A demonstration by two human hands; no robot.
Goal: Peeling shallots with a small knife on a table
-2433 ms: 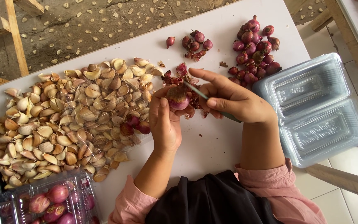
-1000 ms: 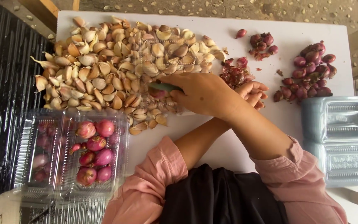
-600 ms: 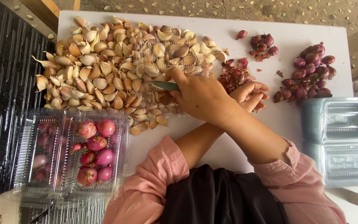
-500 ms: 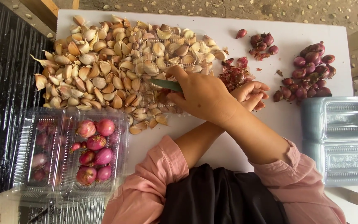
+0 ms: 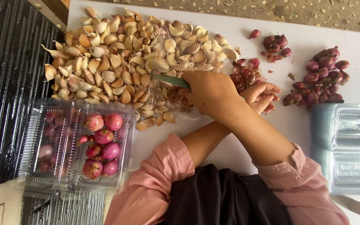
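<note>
My arms are crossed over the white table [image 5: 296,37]. My right hand [image 5: 211,93] reaches left over my left forearm and is shut on a green-handled knife [image 5: 172,81], whose tip lies at the near edge of a big pile of garlic cloves [image 5: 121,58]. My left hand [image 5: 265,93] rests to the right, partly hidden under my right wrist. Its fingers are loosely apart with nothing visible in them, beside a small heap of red shallot peels [image 5: 244,75].
An open clear plastic box [image 5: 42,166] with several peeled shallots [image 5: 103,146] sits at the lower left, next to a black ribbed surface [image 5: 9,75]. Unpeeled shallots [image 5: 323,79] lie at the right, a few more [image 5: 276,46] behind. Empty clear boxes [image 5: 346,146] stand at the right edge.
2.4 s ago my left hand held a shallot and the right hand's knife was against it. Since then the right hand has crossed left to the garlic pile; over the last second almost nothing moved.
</note>
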